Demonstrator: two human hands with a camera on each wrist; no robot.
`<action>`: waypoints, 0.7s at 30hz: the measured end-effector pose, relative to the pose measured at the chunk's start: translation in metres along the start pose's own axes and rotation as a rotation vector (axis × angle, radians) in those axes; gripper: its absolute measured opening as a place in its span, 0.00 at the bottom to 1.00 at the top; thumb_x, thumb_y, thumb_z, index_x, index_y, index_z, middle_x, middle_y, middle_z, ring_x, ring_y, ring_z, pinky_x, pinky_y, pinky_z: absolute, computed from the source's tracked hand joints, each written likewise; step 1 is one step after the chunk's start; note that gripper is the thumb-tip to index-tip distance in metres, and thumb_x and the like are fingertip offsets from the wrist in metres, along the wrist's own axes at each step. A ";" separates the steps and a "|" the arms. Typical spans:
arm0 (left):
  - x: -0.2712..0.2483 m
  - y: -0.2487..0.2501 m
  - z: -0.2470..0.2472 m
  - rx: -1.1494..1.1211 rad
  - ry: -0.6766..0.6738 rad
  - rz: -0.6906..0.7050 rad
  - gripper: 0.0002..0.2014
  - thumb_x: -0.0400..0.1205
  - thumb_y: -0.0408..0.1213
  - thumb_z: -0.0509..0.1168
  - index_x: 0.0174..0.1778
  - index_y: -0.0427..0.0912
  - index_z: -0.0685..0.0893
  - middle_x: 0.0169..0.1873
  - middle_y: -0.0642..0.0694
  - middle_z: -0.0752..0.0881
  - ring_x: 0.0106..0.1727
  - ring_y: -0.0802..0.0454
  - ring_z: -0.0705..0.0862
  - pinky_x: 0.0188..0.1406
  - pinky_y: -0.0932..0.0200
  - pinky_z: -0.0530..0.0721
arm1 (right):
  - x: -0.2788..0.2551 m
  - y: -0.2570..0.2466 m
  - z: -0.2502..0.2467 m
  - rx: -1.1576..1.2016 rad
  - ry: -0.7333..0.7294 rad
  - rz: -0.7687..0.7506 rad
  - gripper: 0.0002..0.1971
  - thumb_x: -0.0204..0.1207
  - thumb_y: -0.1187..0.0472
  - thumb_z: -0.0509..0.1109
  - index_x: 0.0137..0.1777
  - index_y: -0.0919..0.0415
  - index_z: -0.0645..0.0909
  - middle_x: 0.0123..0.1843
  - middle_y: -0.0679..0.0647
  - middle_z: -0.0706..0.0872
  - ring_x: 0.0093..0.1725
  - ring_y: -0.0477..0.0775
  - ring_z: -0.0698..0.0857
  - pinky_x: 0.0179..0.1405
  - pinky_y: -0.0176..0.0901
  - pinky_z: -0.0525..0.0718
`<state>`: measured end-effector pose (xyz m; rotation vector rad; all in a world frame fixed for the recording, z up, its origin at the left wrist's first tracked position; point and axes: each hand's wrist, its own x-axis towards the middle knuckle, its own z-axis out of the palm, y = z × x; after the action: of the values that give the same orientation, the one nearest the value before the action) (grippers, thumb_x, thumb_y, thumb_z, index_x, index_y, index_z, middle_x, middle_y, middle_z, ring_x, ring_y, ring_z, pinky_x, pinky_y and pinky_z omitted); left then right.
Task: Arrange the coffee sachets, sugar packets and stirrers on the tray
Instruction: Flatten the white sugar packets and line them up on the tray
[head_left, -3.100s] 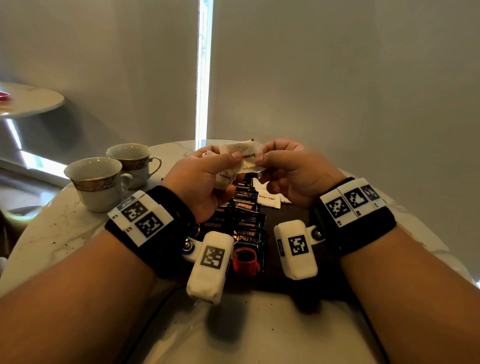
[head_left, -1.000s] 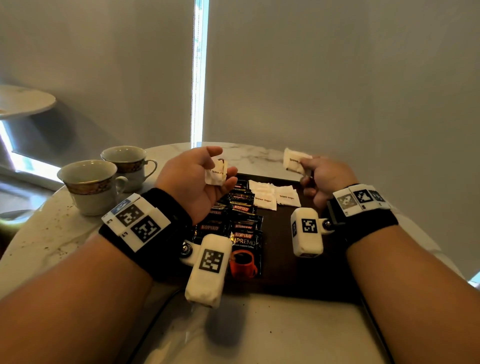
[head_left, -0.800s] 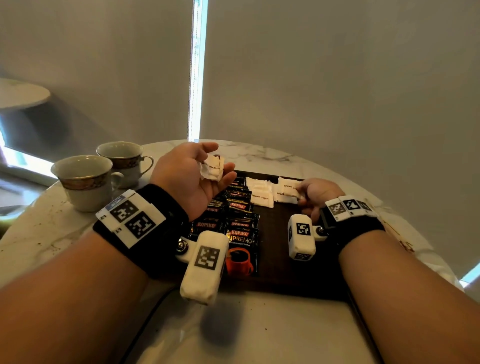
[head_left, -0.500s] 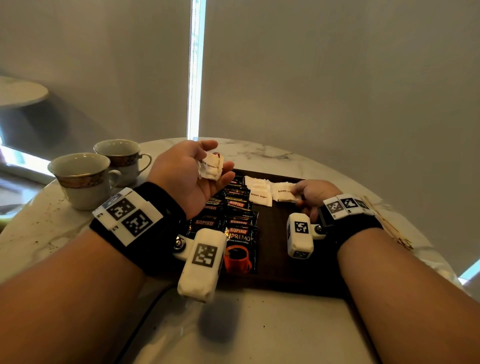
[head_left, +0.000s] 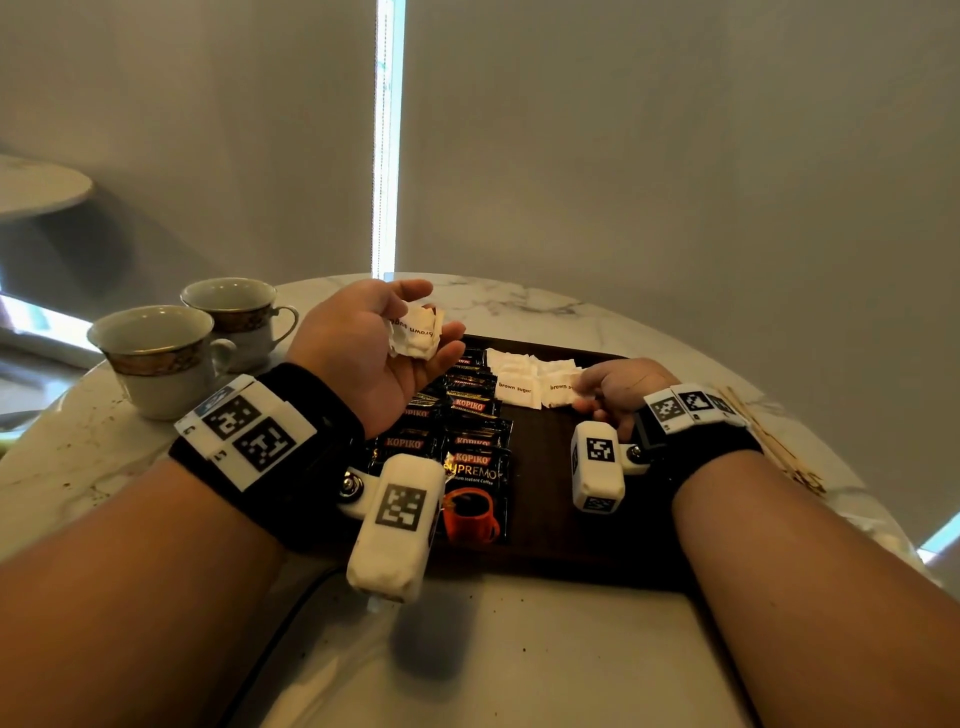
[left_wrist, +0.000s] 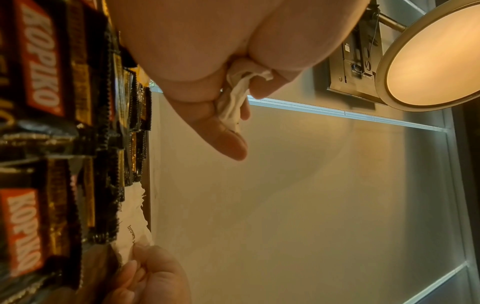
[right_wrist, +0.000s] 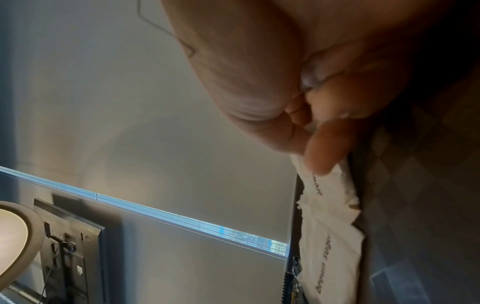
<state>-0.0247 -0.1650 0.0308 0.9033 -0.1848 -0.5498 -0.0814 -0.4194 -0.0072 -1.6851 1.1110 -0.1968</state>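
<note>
Tray (head_left: 550, 525): dark wood, rectangular, set on the round marble table (head_left: 519, 649) directly before the person. Near edge partly hidden by the forearms.

Coffee sachets (head_left: 470, 441): black, marked KOPIKO, laid in overlapping rows down the left part of the tray; the nearest one shows an orange cup. Seen close and edge-on in the left wrist view (left_wrist: 39, 144).

Sugar packets on the tray (head_left: 519, 376): white, printed "brown sugar", overlapped in a short row at the far middle, just right of the sachets. Also visible in the right wrist view (right_wrist: 330, 236).

Two teacups (head_left: 161, 358): white with a gold band, stood on the table to the left, off the tray, one just behind the other.

Stirrers (head_left: 769, 441): thin wooden sticks, left on the table to the right of the tray, beside the right wrist.

Left hand (head_left: 374, 353): raised over the sachets, palm turned up, fingers loosely curled; a small bunch of sugar packets (head_left: 415, 338) is held in it, tucked between thumb and fingers as seen from the wrist (left_wrist: 233, 102).

Right hand (head_left: 618, 387): lowered onto the tray at the right end of the sugar row; the near edge of the rightmost packet (head_left: 558, 392) is pinched between thumb and fingertips (right_wrist: 327, 148).
</note>
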 end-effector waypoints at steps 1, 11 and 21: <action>0.000 0.000 0.000 0.002 0.001 -0.001 0.17 0.87 0.27 0.49 0.59 0.37 0.83 0.58 0.33 0.81 0.48 0.40 0.87 0.35 0.55 0.92 | 0.000 0.000 0.000 -0.010 0.002 -0.003 0.08 0.78 0.63 0.73 0.55 0.65 0.85 0.30 0.55 0.89 0.25 0.47 0.78 0.32 0.41 0.73; 0.002 -0.001 -0.002 -0.003 -0.002 0.007 0.17 0.87 0.28 0.49 0.59 0.36 0.83 0.59 0.33 0.81 0.47 0.39 0.88 0.34 0.55 0.92 | -0.012 -0.004 -0.002 -0.181 0.023 -0.026 0.06 0.76 0.62 0.77 0.41 0.63 0.84 0.27 0.53 0.76 0.25 0.50 0.71 0.24 0.44 0.68; 0.010 -0.004 -0.004 0.130 0.040 0.031 0.19 0.84 0.25 0.54 0.56 0.45 0.88 0.58 0.38 0.84 0.49 0.41 0.82 0.27 0.56 0.85 | -0.004 -0.002 -0.001 0.116 0.018 -0.012 0.07 0.78 0.59 0.67 0.39 0.60 0.79 0.26 0.51 0.73 0.20 0.47 0.68 0.17 0.39 0.65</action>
<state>-0.0160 -0.1692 0.0243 1.0354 -0.2001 -0.4952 -0.0832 -0.4168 -0.0034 -1.5905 1.0822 -0.2794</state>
